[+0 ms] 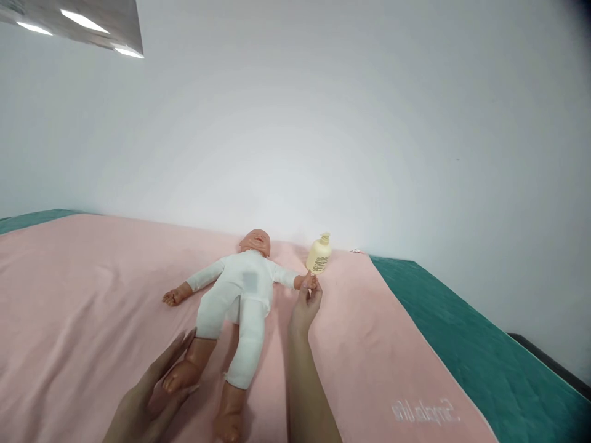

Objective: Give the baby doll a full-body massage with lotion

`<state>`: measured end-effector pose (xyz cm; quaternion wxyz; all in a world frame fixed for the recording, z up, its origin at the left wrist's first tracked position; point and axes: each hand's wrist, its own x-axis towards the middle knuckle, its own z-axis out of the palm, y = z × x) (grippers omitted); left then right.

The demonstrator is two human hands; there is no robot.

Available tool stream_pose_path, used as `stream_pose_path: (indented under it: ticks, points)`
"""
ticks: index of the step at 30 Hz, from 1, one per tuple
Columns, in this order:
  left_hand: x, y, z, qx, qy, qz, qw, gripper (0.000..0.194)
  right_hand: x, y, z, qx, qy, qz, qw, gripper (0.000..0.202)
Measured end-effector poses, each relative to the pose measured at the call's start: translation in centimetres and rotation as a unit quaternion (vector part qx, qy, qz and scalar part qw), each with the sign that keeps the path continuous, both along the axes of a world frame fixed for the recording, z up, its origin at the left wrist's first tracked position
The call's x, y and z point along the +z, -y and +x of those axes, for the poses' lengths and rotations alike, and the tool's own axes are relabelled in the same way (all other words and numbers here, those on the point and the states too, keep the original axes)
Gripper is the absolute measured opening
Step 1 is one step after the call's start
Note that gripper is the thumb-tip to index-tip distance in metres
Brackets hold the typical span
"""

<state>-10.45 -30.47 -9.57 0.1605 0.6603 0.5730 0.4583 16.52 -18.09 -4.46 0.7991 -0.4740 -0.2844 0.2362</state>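
A baby doll (252, 307) with a white cloth body lies on its back on a pink sheet, head toward the wall and legs toward me. My right hand (305, 307) pinches the doll's small hand, at the end of the arm stretched out to the right. Around the doll's bare lower leg and foot on the left, my left hand (159, 384) is cupped, fingers along the leg and thumb below the foot. A pale yellow pump bottle (318, 255) stands upright just beyond my right hand. The doll's other arm reaches out to the left, untouched.
The pink sheet (369, 363) has soft folds and faint lettering at lower right. Beneath it, a green surface (443, 314) shows along the right and far left edges. A plain pale wall (323, 123) rises behind. A dark rail (549, 360) runs at far right.
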Motion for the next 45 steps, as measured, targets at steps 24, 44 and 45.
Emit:
stream_pose_path:
  ticks: [24,44,45]
  points:
    - [7.5,-8.2,3.1,-0.061,-0.050,0.033,0.996,0.069,-1.8,-0.4,-2.2,0.204,0.447,0.071,0.868,0.042]
    - [5.1,-2.2,1.0,-0.004,-0.095,0.020,0.995,0.062,-0.9,-1.0,1.7,0.107,-0.044,0.026,0.993,0.051]
    - [4.5,-1.6,0.9,0.002,-0.086,0.020,0.996,0.062,-1.1,-1.0,2.1,0.085,-0.050,0.019,0.995,0.050]
